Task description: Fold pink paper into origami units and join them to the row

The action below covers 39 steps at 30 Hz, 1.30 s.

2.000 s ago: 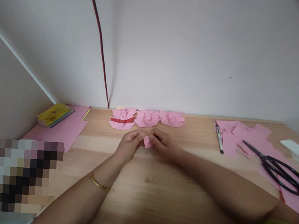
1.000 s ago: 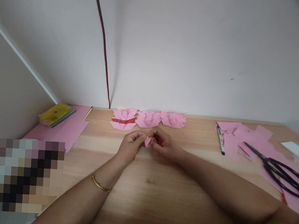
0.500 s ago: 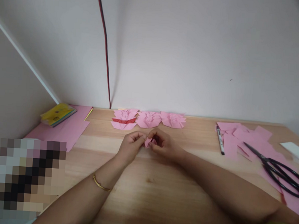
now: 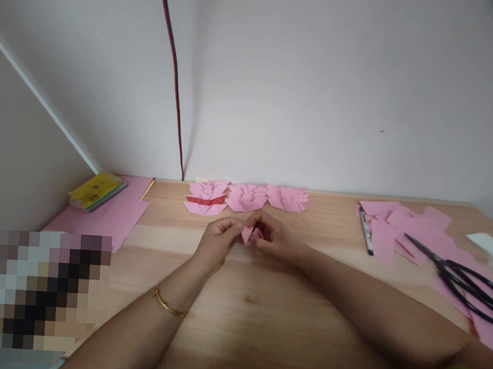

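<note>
A small piece of folded pink paper is held above the middle of the wooden table. My left hand pinches its left side between thumb and fingers, a gold bangle on the wrist. On the right side, my right hand grips the same paper with bent fingers, which cover part of it. Just beyond my hands, along the wall, sit three clusters of folded pink paper: a left one with one red piece in it, a middle one and a right one.
Black-handled scissors lie over loose pink paper pieces on the right, beside a marker and a white object. At left, a yellow packet rests on pink sheets. A red-black cable hangs down the wall.
The folded paper between my hands has turned slightly and shows a wider pink face. Both hands keep their grip in nearly the same place. The whole view has shifted a little.
</note>
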Each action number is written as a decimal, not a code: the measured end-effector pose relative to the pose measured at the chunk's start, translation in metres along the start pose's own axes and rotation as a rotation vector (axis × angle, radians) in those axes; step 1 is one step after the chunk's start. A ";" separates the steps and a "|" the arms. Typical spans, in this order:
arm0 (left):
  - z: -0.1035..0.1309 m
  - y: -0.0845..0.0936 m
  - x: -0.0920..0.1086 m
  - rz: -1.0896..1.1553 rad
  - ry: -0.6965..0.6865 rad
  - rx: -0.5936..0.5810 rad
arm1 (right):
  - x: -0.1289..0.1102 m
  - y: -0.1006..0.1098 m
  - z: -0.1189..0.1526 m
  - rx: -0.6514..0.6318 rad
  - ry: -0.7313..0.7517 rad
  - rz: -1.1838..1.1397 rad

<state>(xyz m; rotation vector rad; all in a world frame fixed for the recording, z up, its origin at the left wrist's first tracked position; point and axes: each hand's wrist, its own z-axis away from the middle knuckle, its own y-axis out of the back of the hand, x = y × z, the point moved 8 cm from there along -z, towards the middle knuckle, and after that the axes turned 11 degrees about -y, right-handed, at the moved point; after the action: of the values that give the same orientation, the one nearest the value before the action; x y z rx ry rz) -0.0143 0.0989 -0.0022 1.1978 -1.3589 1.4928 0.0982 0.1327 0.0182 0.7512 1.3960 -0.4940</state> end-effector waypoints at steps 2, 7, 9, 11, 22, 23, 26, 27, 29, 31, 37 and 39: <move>0.000 -0.001 0.001 0.011 0.007 0.002 | 0.001 0.001 0.000 0.008 -0.002 0.013; 0.001 0.000 0.001 0.001 0.026 0.009 | 0.003 0.001 0.000 -0.015 -0.003 0.025; 0.001 0.000 0.000 -0.003 0.036 0.008 | 0.003 0.000 0.000 -0.031 -0.010 0.020; 0.001 0.001 -0.001 -0.004 0.043 0.006 | 0.002 -0.001 0.000 -0.035 -0.012 0.017; 0.000 -0.002 0.001 -0.054 0.004 -0.052 | -0.005 -0.002 0.001 -0.087 0.025 -0.052; 0.000 -0.003 0.002 -0.065 0.001 -0.059 | -0.004 -0.002 0.001 -0.077 0.024 -0.059; 0.001 -0.005 0.003 -0.055 -0.006 -0.082 | -0.004 0.000 0.000 -0.037 0.040 -0.081; 0.001 -0.006 0.004 -0.044 -0.011 -0.085 | -0.005 0.001 0.000 -0.021 0.065 -0.079; 0.000 -0.005 0.004 -0.036 -0.021 -0.073 | -0.010 0.004 0.001 0.035 0.144 -0.040; 0.000 -0.004 0.005 -0.052 -0.031 -0.055 | -0.014 0.007 0.002 0.107 0.208 0.034; -0.001 -0.002 0.009 -0.081 -0.054 -0.066 | -0.015 0.010 0.003 0.168 0.187 0.137; -0.001 -0.003 0.010 -0.082 -0.064 -0.077 | -0.013 0.011 0.002 0.163 0.163 0.141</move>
<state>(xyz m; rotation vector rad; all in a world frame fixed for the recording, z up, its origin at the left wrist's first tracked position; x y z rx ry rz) -0.0143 0.0992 0.0086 1.2466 -1.3800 1.3433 0.1059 0.1369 0.0331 1.0343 1.4529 -0.4474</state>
